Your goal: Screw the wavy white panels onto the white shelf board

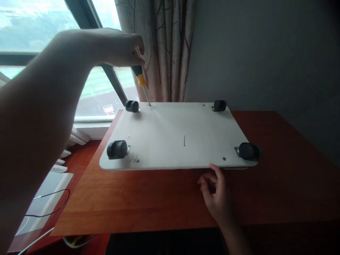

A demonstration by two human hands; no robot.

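Note:
A white board (175, 138) lies flat on a reddish wooden table (159, 202), with a black caster wheel at each corner, such as the near-left one (117, 149). My left hand (117, 47) is raised at the far left corner, closed round the top of a screwdriver (139, 76) with a yellow and black handle. The tool stands nearly upright, its tip on the board beside the far-left caster (132, 106). My right hand (216, 193) rests on the table at the board's near edge, fingers loosely curled and touching the edge, close to the near-right caster (249, 151).
A window (39, 32) and a patterned curtain (164, 49) stand behind the board, with a grey wall (265, 53) to the right. Left of the table, a lower surface holds white papers (47, 191) and a thin black cable (53, 209).

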